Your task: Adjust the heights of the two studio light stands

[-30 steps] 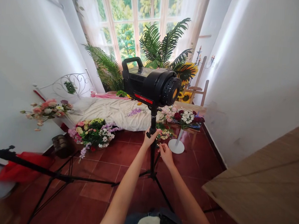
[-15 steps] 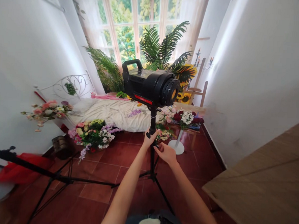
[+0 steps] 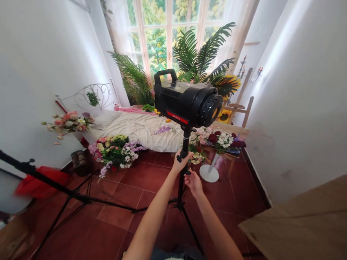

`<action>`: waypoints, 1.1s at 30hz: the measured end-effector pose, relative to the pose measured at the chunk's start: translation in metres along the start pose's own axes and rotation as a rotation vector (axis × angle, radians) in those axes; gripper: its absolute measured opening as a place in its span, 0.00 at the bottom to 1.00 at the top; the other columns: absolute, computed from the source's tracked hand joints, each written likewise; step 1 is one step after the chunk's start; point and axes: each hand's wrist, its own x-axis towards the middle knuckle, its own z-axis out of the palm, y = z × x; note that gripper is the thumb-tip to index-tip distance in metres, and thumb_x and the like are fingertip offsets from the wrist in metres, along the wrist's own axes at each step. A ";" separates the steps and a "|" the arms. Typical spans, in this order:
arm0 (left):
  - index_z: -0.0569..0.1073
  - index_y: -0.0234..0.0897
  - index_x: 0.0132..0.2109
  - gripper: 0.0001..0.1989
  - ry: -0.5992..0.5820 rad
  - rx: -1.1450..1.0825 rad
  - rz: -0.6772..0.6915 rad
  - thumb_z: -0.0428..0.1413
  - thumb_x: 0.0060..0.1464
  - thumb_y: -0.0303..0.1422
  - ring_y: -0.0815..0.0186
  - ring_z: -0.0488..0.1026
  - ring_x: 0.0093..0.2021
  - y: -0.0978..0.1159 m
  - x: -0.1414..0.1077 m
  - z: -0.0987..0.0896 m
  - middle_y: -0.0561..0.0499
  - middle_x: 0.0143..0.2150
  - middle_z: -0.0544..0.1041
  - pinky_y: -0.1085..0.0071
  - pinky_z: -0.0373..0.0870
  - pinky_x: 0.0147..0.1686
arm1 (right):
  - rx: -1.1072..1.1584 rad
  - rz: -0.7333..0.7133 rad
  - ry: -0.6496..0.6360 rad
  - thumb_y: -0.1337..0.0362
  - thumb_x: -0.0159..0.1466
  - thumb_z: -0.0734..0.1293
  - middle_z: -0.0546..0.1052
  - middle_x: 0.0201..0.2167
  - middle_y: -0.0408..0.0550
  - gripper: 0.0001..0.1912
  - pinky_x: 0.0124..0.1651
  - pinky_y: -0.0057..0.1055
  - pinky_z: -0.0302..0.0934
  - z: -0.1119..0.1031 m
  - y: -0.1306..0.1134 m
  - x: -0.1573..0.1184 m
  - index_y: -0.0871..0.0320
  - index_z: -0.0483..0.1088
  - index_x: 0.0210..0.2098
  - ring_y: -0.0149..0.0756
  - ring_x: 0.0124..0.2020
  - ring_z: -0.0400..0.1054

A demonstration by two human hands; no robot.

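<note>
A black studio light [image 3: 187,103] with a top handle and a red label stands on a black light stand [image 3: 180,193] in front of me. My left hand [image 3: 182,162] is wrapped round the stand's upper pole, just below the light. Lower down, my right hand [image 3: 193,184] has its palm turned up and its fingers curled at a small black knob [image 3: 187,172] on the pole's right side. The fingertips partly cover that knob. The light's round front faces right, and the pole is close to upright.
Behind the light is a bed with a cream blanket [image 3: 138,130]. Flower bunches [image 3: 116,152] lie before it, and a white round-based stand [image 3: 209,173] is to the right. Another black stand [image 3: 78,196] spreads its legs at left. A brown panel [image 3: 305,228] fills the lower right.
My right hand has rolled over at the knob, from back-up to palm-up. My left hand keeps its hold on the pole. The view has shifted, so everything sits farther right.
</note>
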 end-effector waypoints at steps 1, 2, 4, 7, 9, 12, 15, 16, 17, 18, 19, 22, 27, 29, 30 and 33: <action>0.69 0.35 0.29 0.17 0.003 0.001 0.000 0.59 0.44 0.46 0.69 0.67 0.26 -0.001 0.000 -0.001 0.52 0.25 0.70 0.72 0.65 0.30 | 0.145 0.056 -0.001 0.49 0.57 0.60 0.69 0.16 0.45 0.18 0.19 0.27 0.54 0.003 0.002 -0.001 0.57 0.65 0.22 0.29 0.16 0.58; 0.69 0.35 0.29 0.17 0.006 -0.003 0.000 0.59 0.45 0.46 0.69 0.67 0.27 -0.003 0.001 -0.001 0.52 0.25 0.70 0.72 0.65 0.31 | 0.275 0.116 0.000 0.51 0.56 0.61 0.67 0.16 0.43 0.15 0.19 0.26 0.54 0.006 0.004 -0.002 0.57 0.65 0.23 0.28 0.16 0.57; 0.69 0.35 0.30 0.16 0.014 -0.023 -0.007 0.59 0.45 0.45 0.70 0.66 0.27 -0.008 0.002 -0.002 0.52 0.26 0.70 0.72 0.65 0.31 | 0.456 0.208 0.001 0.55 0.55 0.62 0.63 0.15 0.40 0.12 0.19 0.25 0.53 0.011 0.005 -0.005 0.57 0.66 0.24 0.27 0.15 0.54; 0.70 0.34 0.33 0.15 0.006 -0.070 -0.040 0.60 0.44 0.42 0.70 0.66 0.29 -0.019 0.003 -0.003 0.51 0.30 0.71 0.72 0.66 0.32 | 0.594 0.287 -0.042 0.58 0.56 0.63 0.60 0.16 0.38 0.09 0.20 0.24 0.56 0.014 0.004 -0.009 0.57 0.67 0.25 0.25 0.17 0.55; 0.70 0.34 0.35 0.15 -0.009 -0.084 -0.071 0.60 0.45 0.41 0.69 0.67 0.31 -0.024 -0.001 -0.008 0.50 0.32 0.72 0.71 0.67 0.34 | 0.614 0.320 -0.081 0.58 0.57 0.63 0.61 0.17 0.38 0.09 0.22 0.24 0.58 0.015 0.003 -0.012 0.57 0.68 0.28 0.26 0.18 0.57; 0.70 0.35 0.42 0.16 -0.035 -0.045 -0.069 0.58 0.48 0.39 0.66 0.70 0.37 -0.029 -0.020 -0.026 0.48 0.38 0.74 0.69 0.68 0.39 | 0.601 0.335 -0.098 0.56 0.58 0.63 0.61 0.17 0.37 0.10 0.22 0.25 0.59 0.016 0.002 -0.017 0.56 0.70 0.32 0.26 0.19 0.58; 0.71 0.37 0.46 0.15 0.014 0.062 -0.051 0.53 0.52 0.37 0.64 0.70 0.45 -0.042 -0.061 -0.060 0.45 0.45 0.73 0.67 0.66 0.46 | 0.640 0.351 -0.061 0.57 0.58 0.65 0.61 0.17 0.36 0.09 0.21 0.24 0.59 0.019 0.006 -0.025 0.56 0.70 0.33 0.25 0.18 0.58; 0.72 0.37 0.45 0.14 0.039 0.104 -0.070 0.51 0.54 0.37 0.63 0.70 0.46 -0.050 -0.078 -0.074 0.45 0.45 0.74 0.67 0.66 0.46 | 0.660 0.360 -0.038 0.58 0.57 0.66 0.61 0.17 0.36 0.09 0.21 0.24 0.59 0.020 0.009 -0.027 0.56 0.69 0.34 0.25 0.18 0.58; 0.73 0.37 0.42 0.13 0.040 0.137 -0.112 0.50 0.54 0.37 0.63 0.70 0.44 -0.061 -0.098 -0.089 0.45 0.43 0.74 0.67 0.66 0.45 | 0.678 0.371 -0.012 0.59 0.57 0.66 0.61 0.18 0.36 0.08 0.21 0.25 0.60 0.021 0.013 -0.030 0.55 0.69 0.33 0.25 0.18 0.58; 0.73 0.37 0.40 0.12 0.015 0.148 -0.176 0.49 0.54 0.37 0.64 0.71 0.41 -0.075 -0.118 -0.105 0.46 0.40 0.75 0.67 0.67 0.44 | 0.692 0.381 0.016 0.60 0.56 0.66 0.61 0.18 0.36 0.06 0.20 0.25 0.60 0.021 0.018 -0.033 0.55 0.69 0.33 0.25 0.18 0.58; 0.73 0.36 0.38 0.12 -0.012 0.143 -0.264 0.49 0.54 0.37 0.65 0.72 0.37 -0.090 -0.139 -0.122 0.47 0.36 0.76 0.67 0.68 0.41 | 0.701 0.390 0.046 0.62 0.56 0.66 0.61 0.18 0.36 0.05 0.20 0.25 0.60 0.023 0.025 -0.035 0.54 0.68 0.32 0.25 0.18 0.58; 0.71 0.35 0.35 0.11 -0.084 0.109 -0.610 0.50 0.51 0.37 0.65 0.71 0.28 -0.136 -0.205 -0.182 0.49 0.28 0.75 0.67 0.68 0.32 | 0.709 0.444 0.119 0.67 0.52 0.66 0.59 0.16 0.35 0.05 0.17 0.25 0.58 0.032 0.056 -0.044 0.53 0.64 0.27 0.25 0.16 0.57; 0.72 0.39 0.32 0.06 -0.079 0.460 -0.865 0.52 0.47 0.34 0.61 0.74 0.39 -0.172 -0.308 -0.316 0.51 0.35 0.77 0.65 0.67 0.42 | 0.650 0.539 0.197 0.70 0.45 0.62 0.56 0.13 0.36 0.07 0.14 0.26 0.53 0.091 0.121 -0.058 0.54 0.58 0.21 0.27 0.12 0.54; 0.72 0.44 0.34 0.06 -0.138 0.593 -0.961 0.53 0.46 0.33 0.60 0.73 0.44 -0.169 -0.344 -0.376 0.53 0.39 0.77 0.64 0.66 0.45 | 0.595 0.534 0.133 0.70 0.45 0.62 0.56 0.13 0.37 0.07 0.14 0.28 0.53 0.133 0.142 -0.062 0.53 0.58 0.21 0.28 0.12 0.54; 0.72 0.45 0.35 0.07 -0.158 0.647 -1.011 0.53 0.46 0.32 0.60 0.73 0.45 -0.166 -0.361 -0.405 0.54 0.40 0.77 0.64 0.66 0.45 | 0.576 0.535 0.091 0.70 0.45 0.62 0.56 0.13 0.37 0.07 0.15 0.28 0.53 0.158 0.151 -0.063 0.52 0.58 0.21 0.28 0.12 0.54; 0.73 0.44 0.38 0.10 -0.155 0.774 -1.127 0.52 0.47 0.32 0.58 0.73 0.46 -0.151 -0.400 -0.483 0.51 0.43 0.78 0.63 0.65 0.45 | 0.572 0.580 0.004 0.69 0.47 0.62 0.56 0.13 0.36 0.07 0.16 0.27 0.53 0.240 0.171 -0.064 0.53 0.58 0.22 0.28 0.12 0.55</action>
